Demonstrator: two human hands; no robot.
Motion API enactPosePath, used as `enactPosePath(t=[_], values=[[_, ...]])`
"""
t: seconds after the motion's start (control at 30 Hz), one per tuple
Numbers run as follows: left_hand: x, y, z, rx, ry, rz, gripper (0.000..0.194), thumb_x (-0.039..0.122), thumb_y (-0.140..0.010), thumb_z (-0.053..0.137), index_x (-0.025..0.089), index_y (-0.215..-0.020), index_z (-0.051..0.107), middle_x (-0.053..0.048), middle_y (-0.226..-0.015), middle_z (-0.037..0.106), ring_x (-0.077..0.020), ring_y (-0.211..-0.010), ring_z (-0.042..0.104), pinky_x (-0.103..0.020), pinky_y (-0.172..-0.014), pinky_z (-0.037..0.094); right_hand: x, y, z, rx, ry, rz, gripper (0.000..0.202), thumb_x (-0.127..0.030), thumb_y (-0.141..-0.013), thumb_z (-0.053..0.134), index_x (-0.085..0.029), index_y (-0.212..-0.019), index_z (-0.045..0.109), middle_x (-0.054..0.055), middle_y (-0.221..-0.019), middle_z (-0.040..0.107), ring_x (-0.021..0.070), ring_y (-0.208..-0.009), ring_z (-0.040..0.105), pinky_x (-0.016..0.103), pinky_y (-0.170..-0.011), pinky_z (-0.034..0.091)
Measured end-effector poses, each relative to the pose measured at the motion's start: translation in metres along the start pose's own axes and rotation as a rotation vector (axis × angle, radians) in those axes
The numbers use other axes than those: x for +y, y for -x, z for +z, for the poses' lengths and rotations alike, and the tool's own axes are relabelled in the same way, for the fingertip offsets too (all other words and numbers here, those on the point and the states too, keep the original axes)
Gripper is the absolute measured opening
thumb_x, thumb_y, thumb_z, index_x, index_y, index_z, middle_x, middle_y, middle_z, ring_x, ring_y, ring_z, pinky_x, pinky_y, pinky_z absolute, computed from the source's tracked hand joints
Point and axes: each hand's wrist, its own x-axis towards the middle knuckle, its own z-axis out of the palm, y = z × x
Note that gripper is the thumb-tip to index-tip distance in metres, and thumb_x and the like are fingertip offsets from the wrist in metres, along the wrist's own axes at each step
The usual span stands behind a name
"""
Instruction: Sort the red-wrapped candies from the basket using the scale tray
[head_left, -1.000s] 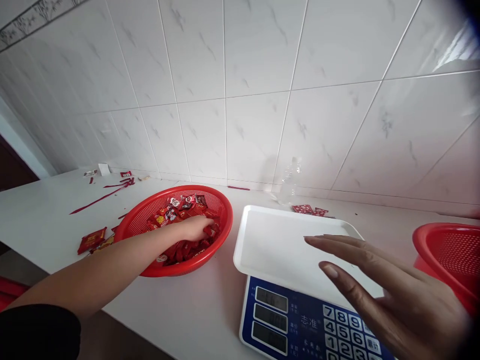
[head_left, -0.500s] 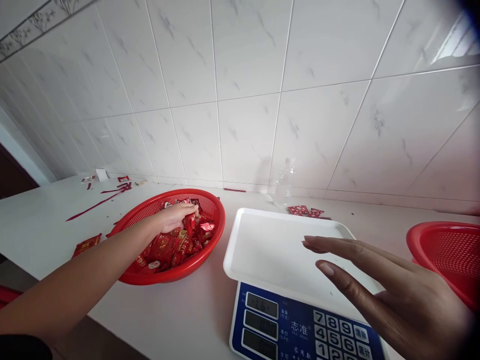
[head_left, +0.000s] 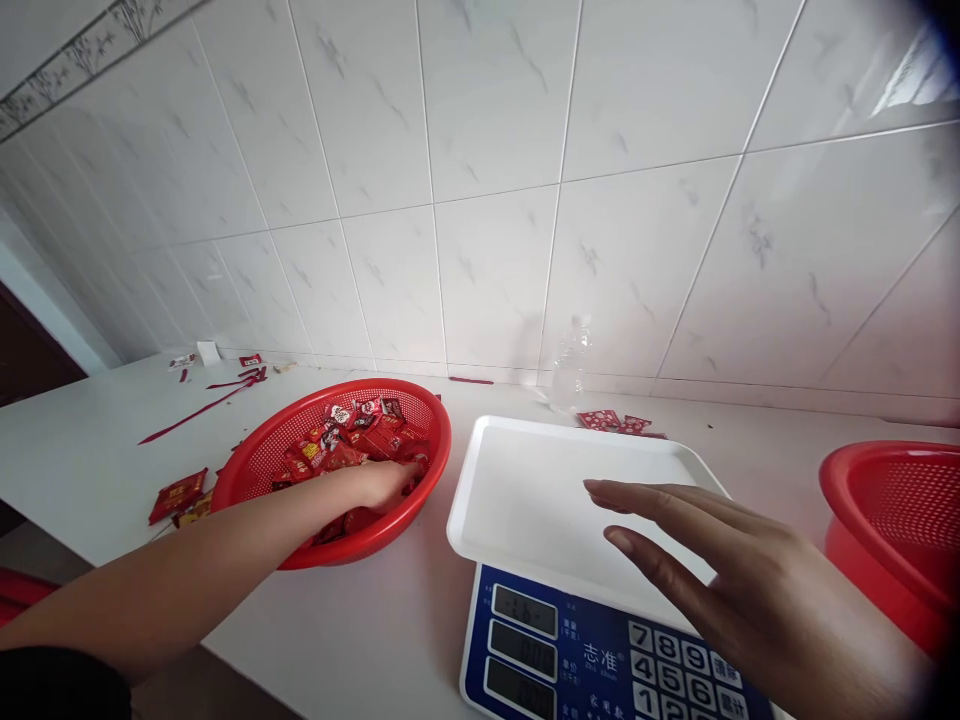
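Observation:
My left hand (head_left: pixel 391 484) reaches down into the red plastic basket (head_left: pixel 259 447), among many small red wrapped packets (head_left: pixel 346 456). Its fingers are buried in the packets near the basket's right side, so what they hold, if anything, is hidden. Over the white tray (head_left: pixel 517 480) of a scale hovers my right hand (head_left: pixel 720 560), fingers stretched out and thumb apart, holding nothing. Below the tray is the scale's blue keypad panel (head_left: pixel 592 640) with three small displays, partly covered by the right hand and wrist.
A second red basket (head_left: pixel 862 480) stands at the right edge. Behind the tray are a clear plastic bottle (head_left: pixel 571 370) and patterned red packets (head_left: pixel 607 421). Loose red packets (head_left: pixel 180 495) lie left of the first basket, with a red strip (head_left: pixel 195 415) beyond. A tiled wall closes the back.
My left hand has moved down and toward the basket's near right side, sinking into the packets; a red packet showed at its fingers before. My right hand has shifted slightly left over the tray.

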Motion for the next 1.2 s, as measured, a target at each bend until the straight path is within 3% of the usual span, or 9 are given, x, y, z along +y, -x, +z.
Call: enactPosePath(t=[0.13,0.27,0.4,0.53,0.67,0.73,0.87,1.07,1.2], values=[[0.002,-0.003,0.005,0.079,-0.041,-0.066,0.043,0.052,-0.085,0.046,0.022,-0.057,0.059,-0.004,-0.045,0.054,-0.0238,-0.045,0.055,-0.034,-0.052,0.038,-0.002,-0.001,-0.002,0.006,0.005,-0.018,0.025,-0.039,-0.096,0.05,-0.028,-0.111,0.067,0.002,-0.092,0.077,0.0203,-0.076,0.074,0.03,-0.057,0.06],[0.02,0.003,-0.02,0.154,-0.066,0.09,0.014,0.037,-0.078,0.059,0.025,-0.072,0.058,0.001,-0.06,0.057,-0.0198,-0.058,0.054,-0.029,-0.059,0.038,-0.002,-0.001,-0.005,0.028,0.014,-0.022,0.023,-0.036,-0.095,0.051,-0.027,-0.109,0.067,0.002,-0.092,0.077,0.019,-0.076,0.074,0.028,-0.058,0.061],[0.059,0.031,-0.031,0.172,0.014,0.28,0.014,0.037,-0.089,0.045,0.027,-0.099,0.048,0.002,-0.076,0.061,-0.0169,-0.067,0.055,-0.027,-0.063,0.043,-0.003,-0.003,-0.004,0.014,-0.001,0.027,0.025,-0.036,-0.095,0.051,-0.027,-0.11,0.068,0.003,-0.093,0.077,0.021,-0.078,0.074,0.031,-0.06,0.062],[0.103,0.068,-0.004,0.156,0.286,0.535,0.021,0.029,-0.085,0.055,0.028,-0.098,0.038,0.0,-0.085,0.066,-0.0163,-0.07,0.058,-0.028,-0.063,0.047,-0.012,-0.005,-0.005,-0.061,-0.14,0.175,0.03,-0.039,-0.095,0.052,-0.026,-0.119,0.065,0.006,-0.103,0.076,0.0209,-0.089,0.073,0.03,-0.067,0.063],[0.131,0.09,0.027,0.28,0.194,0.706,0.02,0.018,-0.079,0.064,0.028,-0.091,0.051,-0.001,-0.08,0.067,-0.0165,-0.062,0.058,-0.028,-0.055,0.046,-0.02,-0.006,-0.009,-0.081,-0.369,0.272,0.044,-0.045,-0.091,0.058,-0.025,-0.131,0.056,0.007,-0.104,0.074,0.0204,-0.093,0.071,0.03,-0.074,0.061],[0.141,0.096,0.033,0.369,0.144,0.79,0.023,0.014,-0.077,0.066,0.028,-0.091,0.056,0.001,-0.079,0.065,-0.0161,-0.064,0.058,-0.028,-0.058,0.048,-0.021,-0.006,-0.011,-0.09,-0.479,0.289,0.036,-0.041,-0.091,0.06,-0.027,-0.124,0.062,0.005,-0.101,0.074,0.0185,-0.09,0.069,0.029,-0.076,0.059],[0.156,0.104,0.034,0.432,0.161,0.871,0.029,0.009,-0.08,0.064,0.029,-0.098,0.057,0.005,-0.082,0.063,-0.0113,-0.068,0.057,-0.023,-0.065,0.049,-0.018,-0.007,-0.02,-0.036,-0.735,0.314,0.018,-0.038,-0.09,0.063,-0.027,-0.103,0.068,0.002,-0.091,0.071,0.0146,-0.08,0.065,0.027,-0.075,0.055],[0.166,0.098,0.041,0.471,0.22,0.996,0.025,0.015,-0.087,0.065,0.031,-0.105,0.058,0.005,-0.093,0.064,-0.01,-0.085,0.06,-0.019,-0.076,0.048,-0.013,-0.007,-0.035,-0.039,-0.857,0.359,0.026,-0.048,-0.089,0.062,-0.022,-0.087,0.065,0.001,-0.079,0.063,0.0122,-0.074,0.057,0.024,-0.068,0.049],[0.165,0.09,0.046,0.314,0.438,0.947,0.019,0.028,-0.089,0.065,0.035,-0.107,0.061,0.005,-0.094,0.067,-0.01,-0.084,0.061,-0.017,-0.071,0.049,-0.01,-0.006,-0.033,-0.023,-0.878,0.412,0.034,-0.048,-0.091,0.059,-0.018,-0.075,0.06,-0.001,-0.067,0.057,0.0096,-0.064,0.051,0.021,-0.059,0.044]])
